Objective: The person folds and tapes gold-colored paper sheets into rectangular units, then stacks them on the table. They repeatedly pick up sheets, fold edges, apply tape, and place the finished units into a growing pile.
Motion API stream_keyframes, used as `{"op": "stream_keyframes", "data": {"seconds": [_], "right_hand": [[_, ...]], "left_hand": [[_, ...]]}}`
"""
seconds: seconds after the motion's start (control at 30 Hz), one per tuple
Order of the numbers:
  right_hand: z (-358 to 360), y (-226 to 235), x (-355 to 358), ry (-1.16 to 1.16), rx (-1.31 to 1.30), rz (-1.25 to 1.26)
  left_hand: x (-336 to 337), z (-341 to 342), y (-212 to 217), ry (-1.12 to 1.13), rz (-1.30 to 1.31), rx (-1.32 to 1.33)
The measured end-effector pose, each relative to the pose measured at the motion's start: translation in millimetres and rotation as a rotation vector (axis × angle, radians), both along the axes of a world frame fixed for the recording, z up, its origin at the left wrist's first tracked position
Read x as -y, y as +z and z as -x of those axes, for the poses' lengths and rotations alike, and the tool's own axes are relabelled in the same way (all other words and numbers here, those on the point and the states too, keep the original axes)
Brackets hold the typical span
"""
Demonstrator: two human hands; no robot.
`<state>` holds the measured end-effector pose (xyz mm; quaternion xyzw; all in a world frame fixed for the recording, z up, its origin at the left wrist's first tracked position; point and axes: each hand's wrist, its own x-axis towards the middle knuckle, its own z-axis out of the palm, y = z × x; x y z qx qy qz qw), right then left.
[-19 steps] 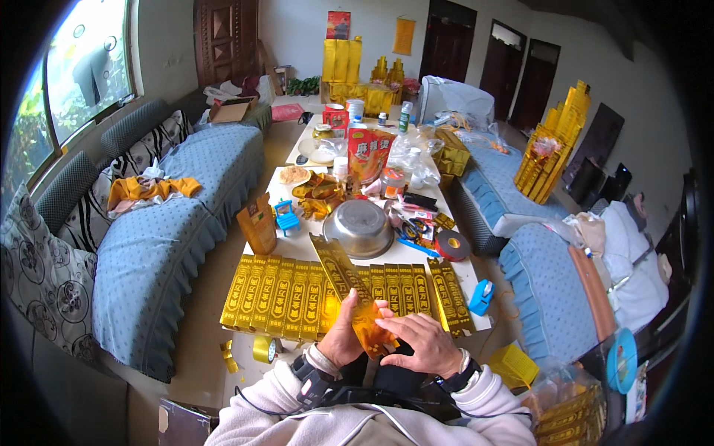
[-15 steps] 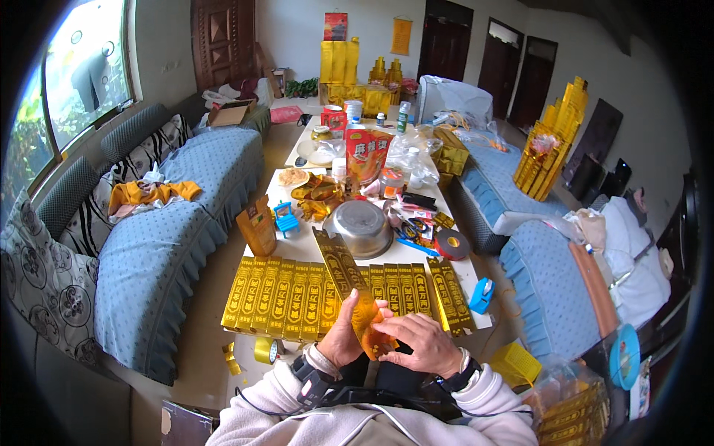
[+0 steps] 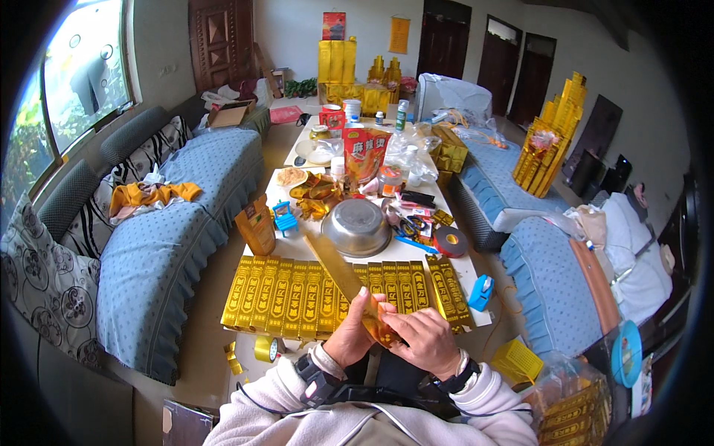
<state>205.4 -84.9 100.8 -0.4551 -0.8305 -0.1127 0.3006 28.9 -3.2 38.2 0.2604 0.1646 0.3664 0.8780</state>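
Note:
A long, narrow gold paper box [image 3: 332, 264] slants up and away from me over the near table edge. My left hand [image 3: 348, 336] is closed around its lower part, thumb along the top. The fingers of my right hand [image 3: 425, 338] pinch the shiny orange-gold near end; what they press there is partly hidden. Below and around the held piece lies a row of printed gold boxes [image 3: 271, 297], side by side along the near edge. At the row's right end, one box [image 3: 450, 291] lies tilted. An upturned steel basin [image 3: 355, 221] sits just beyond the held piece.
The white table [image 3: 286, 249] also carries a tape roll [image 3: 449, 241], a small blue chair-shaped stand [image 3: 283, 217], a brown pouch [image 3: 256, 225] and a red food bag [image 3: 366, 152]. A blue tape dispenser [image 3: 482, 293] is at the right corner. Sofas [image 3: 163, 260] flank the table.
The held gold box has turned, its printed face no longer showing, and its far end has swung slightly left. My right hand has moved a little right along the near end.

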Motion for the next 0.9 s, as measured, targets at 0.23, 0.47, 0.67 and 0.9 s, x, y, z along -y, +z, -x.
{"op": "stream_keyframes", "data": {"seconds": [0.23, 0.47, 0.67, 0.9], "right_hand": [[1, -2, -5, 0.020, -0.019, -0.036], [0, -11, -3, -0.153, 0.154, -0.107], [2, -15, -4, -0.113, 0.204, -0.219], [1, -14, -1, -0.015, 0.193, -0.237]], "left_hand": [[-1, 2, -5, 0.004, 0.020, 0.029], [14, -12, -3, -0.013, -0.036, 0.014], [11, -11, 5, 0.129, -0.052, -0.025], [-6, -1, 20, 0.303, -0.072, -0.035]]}}
